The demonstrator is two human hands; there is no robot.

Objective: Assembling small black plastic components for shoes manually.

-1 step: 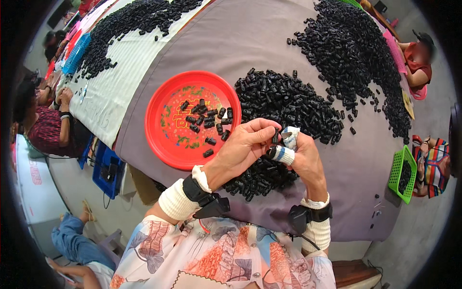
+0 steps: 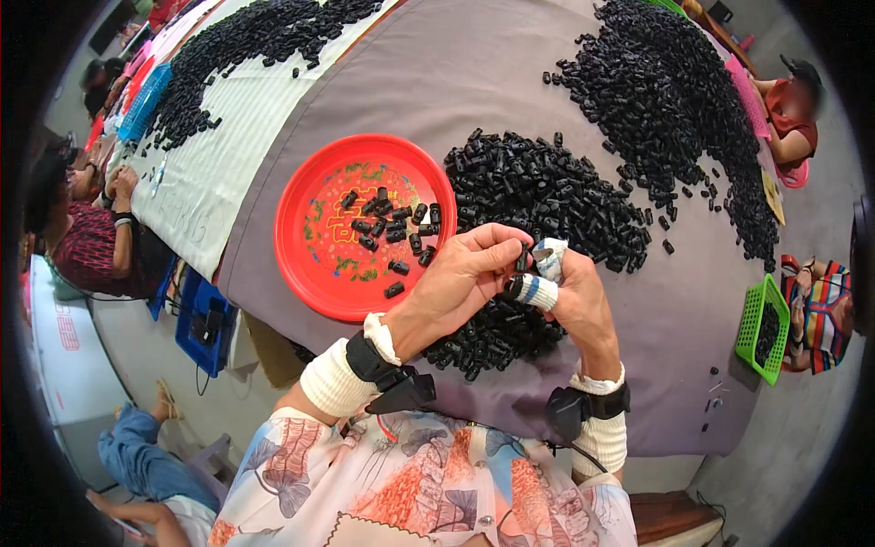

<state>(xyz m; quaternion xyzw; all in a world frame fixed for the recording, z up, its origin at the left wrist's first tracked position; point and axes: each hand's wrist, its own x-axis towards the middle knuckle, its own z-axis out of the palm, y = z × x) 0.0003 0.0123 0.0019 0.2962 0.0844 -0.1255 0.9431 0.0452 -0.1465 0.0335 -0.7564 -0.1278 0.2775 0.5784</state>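
I have the small black piece (image 2: 522, 259) near the middle of my view, held up over the near edge of the big pile. It looks short, stubby and roughly cylindrical, dark all over with a slight sheen; fingers cover part of it, so I cannot make out its full outline. The left hand (image 2: 458, 284) has it pinched between thumb and fingertips. The right hand (image 2: 584, 303) is curled just beside it, with white coverings (image 2: 536, 293) banded in blue on its digits; I cannot tell from here whether those fingertips grip the piece too.

Around and beyond the hands I see the pile of black pieces (image 2: 538, 196), matte to faintly glossy, lying at every angle. To the left, the round red tray (image 2: 305, 273) carries a loose scatter of similar pieces (image 2: 374, 228), mostly toward its right side, over a printed floral pattern. Everything there rests on a grey-mauve cloth (image 2: 656, 346). Far right I have a larger black heap (image 2: 656, 100), and nearer on the right a green basket (image 2: 764, 328) with dark pieces inside. Far left, another black heap (image 2: 228, 55) lies on a whitish cloth (image 2: 196, 191), with a co-worker (image 2: 96, 242) seated close by.
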